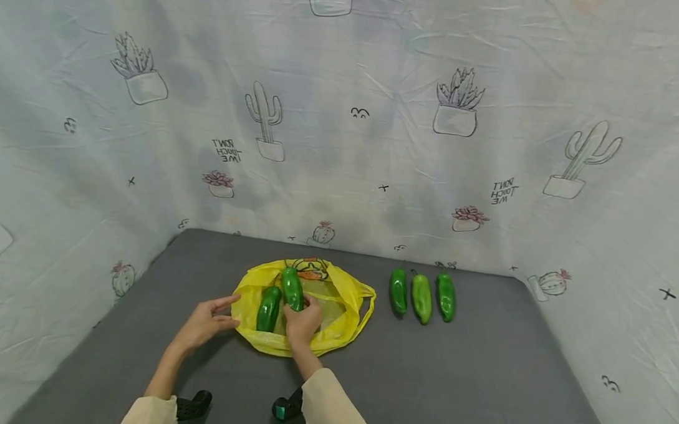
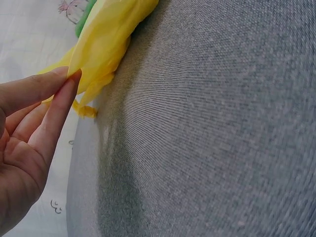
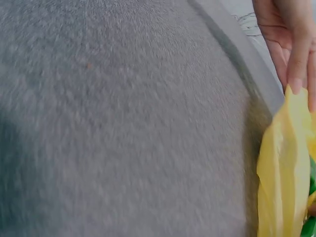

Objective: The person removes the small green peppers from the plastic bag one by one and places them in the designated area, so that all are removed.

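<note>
A yellow plastic bag point(image 1: 273, 345) lies with its mouth spread wide on the grey table. My left hand point(image 1: 203, 322) pinches the bag's left edge between thumb and fingertip, as the left wrist view shows. Over the bag's opening, my right hand point(image 1: 304, 324) grips the lower end of a shiny green pepper point(image 1: 292, 286). A second, darker green pepper point(image 1: 268, 310) lies inside the bag, just left of the held one. In the right wrist view the bag point(image 3: 281, 177) hides most of my right hand.
Right of the bag, three green peppers stand in a row on the table: a dark one point(image 1: 398, 292), a lighter one point(image 1: 421, 298) and another dark one point(image 1: 445, 297). The bag's handles point(image 1: 368, 310) point toward them. A patterned white cloth point(image 1: 341, 156) hangs behind the grey table point(image 1: 479, 379).
</note>
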